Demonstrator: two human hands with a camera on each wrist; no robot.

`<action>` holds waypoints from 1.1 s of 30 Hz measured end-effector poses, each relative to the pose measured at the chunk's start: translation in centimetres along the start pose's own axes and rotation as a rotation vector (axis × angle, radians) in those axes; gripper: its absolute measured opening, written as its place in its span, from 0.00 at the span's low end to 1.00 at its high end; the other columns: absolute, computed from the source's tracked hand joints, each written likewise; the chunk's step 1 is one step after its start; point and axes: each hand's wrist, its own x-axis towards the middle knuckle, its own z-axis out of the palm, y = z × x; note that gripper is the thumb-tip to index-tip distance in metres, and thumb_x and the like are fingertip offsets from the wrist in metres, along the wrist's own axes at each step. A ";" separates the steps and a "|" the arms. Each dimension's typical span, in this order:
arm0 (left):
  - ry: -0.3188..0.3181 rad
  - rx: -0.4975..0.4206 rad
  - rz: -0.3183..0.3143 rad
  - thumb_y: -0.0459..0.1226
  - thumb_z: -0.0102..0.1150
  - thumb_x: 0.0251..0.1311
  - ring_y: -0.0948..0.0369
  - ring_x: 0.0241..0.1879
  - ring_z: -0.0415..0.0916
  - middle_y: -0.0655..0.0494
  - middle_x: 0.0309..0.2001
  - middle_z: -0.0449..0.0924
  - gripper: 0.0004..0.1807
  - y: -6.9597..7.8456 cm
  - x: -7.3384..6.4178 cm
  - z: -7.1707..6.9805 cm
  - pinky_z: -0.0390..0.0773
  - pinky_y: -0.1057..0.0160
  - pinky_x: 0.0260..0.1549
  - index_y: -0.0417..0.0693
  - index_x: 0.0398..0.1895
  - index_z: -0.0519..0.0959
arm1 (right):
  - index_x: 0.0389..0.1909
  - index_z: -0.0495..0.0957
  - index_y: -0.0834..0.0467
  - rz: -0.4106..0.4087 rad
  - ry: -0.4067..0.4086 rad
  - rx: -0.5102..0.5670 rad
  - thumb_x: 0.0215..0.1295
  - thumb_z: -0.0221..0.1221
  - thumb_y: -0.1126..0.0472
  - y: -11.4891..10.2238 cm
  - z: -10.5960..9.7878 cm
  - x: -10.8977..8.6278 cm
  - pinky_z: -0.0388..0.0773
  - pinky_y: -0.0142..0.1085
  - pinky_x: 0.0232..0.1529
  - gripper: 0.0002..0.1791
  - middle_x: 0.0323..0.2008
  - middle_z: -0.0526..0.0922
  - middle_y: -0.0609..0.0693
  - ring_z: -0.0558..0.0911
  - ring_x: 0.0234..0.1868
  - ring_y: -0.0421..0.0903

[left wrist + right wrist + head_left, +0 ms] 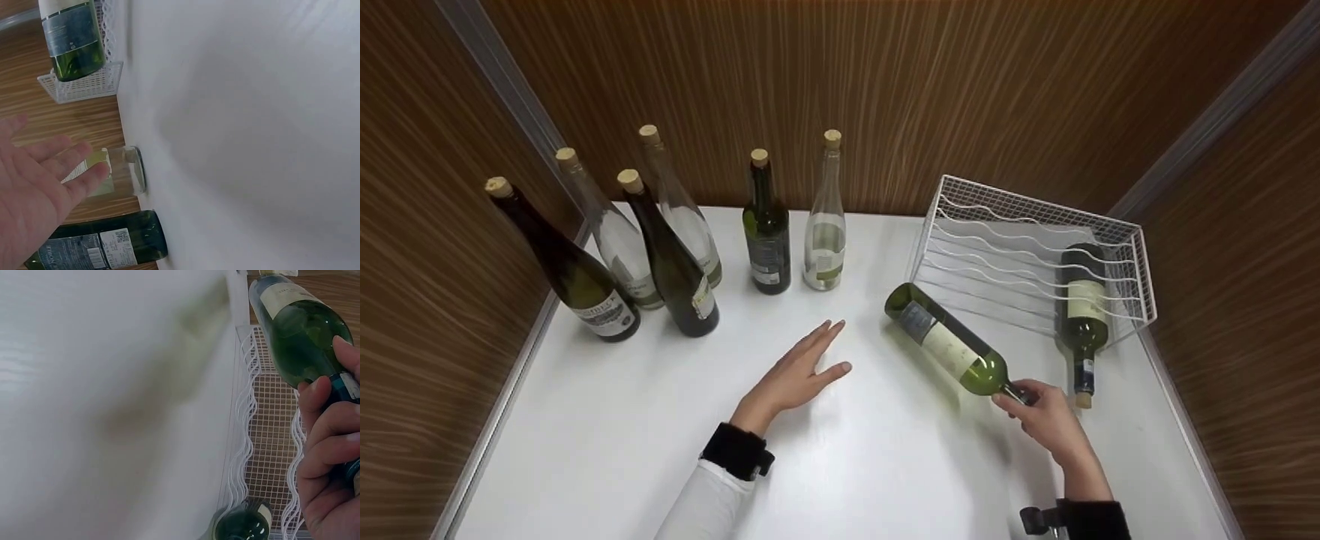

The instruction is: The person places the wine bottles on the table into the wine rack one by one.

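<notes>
In the head view my right hand [1046, 420] grips a green wine bottle [949, 349] by its neck. The bottle is tilted, its base pointing away to the upper left, and it hangs above the table. The right wrist view shows the fingers and thumb curled round the neck. My left hand [791, 379] is held over the table with fingers extended, touching nothing. Right of the held bottle stands a white wire rack [1035, 196] with wavy bars. One corked green wine bottle [1086, 300] lies in its right side, neck toward me.
Several corked bottles stand upright at the left, among them a dark bottle [592, 296] and a clear bottle [690, 225]. A green bottle [767, 225] and a clear bottle [826, 232] stand at the back middle. Wood-patterned walls [840, 67] enclose the white table [607, 442].
</notes>
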 end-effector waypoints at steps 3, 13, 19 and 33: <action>-0.019 -0.006 0.000 0.67 0.47 0.64 0.55 0.75 0.44 0.56 0.78 0.45 0.42 0.1 0.0 0.4 0.53 0.45 0.68 0.74 0.78 0.47 | 0.49 0.78 0.74 0.025 0.014 0.019 0.60 0.69 0.59 0.2 -0.5 -0.3 0.68 0.28 0.18 0.24 0.22 0.78 0.50 0.71 0.21 0.39; -0.048 0.001 -0.002 0.69 0.46 0.62 0.53 0.75 0.44 0.54 0.78 0.45 0.43 0.8 0.3 1.8 0.53 0.44 0.68 0.74 0.78 0.46 | 0.50 0.77 0.73 0.092 0.056 0.077 0.63 0.67 0.58 1.1 -1.1 -0.6 0.67 0.27 0.18 0.24 0.23 0.78 0.51 0.68 0.19 0.37; -0.007 0.043 0.009 0.70 0.40 0.64 0.47 0.74 0.48 0.47 0.77 0.47 0.44 1.4 0.7 3.0 0.55 0.42 0.67 0.67 0.79 0.48 | 0.46 0.78 0.72 0.103 0.102 0.090 0.64 0.66 0.58 1.5 -0.9 -0.5 0.66 0.28 0.17 0.21 0.23 0.77 0.51 0.67 0.17 0.37; 0.006 0.083 0.049 0.68 0.37 0.66 0.46 0.73 0.49 0.43 0.76 0.49 0.42 3.2 1.6 4.5 0.53 0.43 0.68 0.63 0.79 0.50 | 0.52 0.75 0.74 0.153 0.263 0.127 0.65 0.65 0.54 2.5 -0.4 0.2 0.72 0.29 0.21 0.27 0.25 0.81 0.51 0.76 0.24 0.42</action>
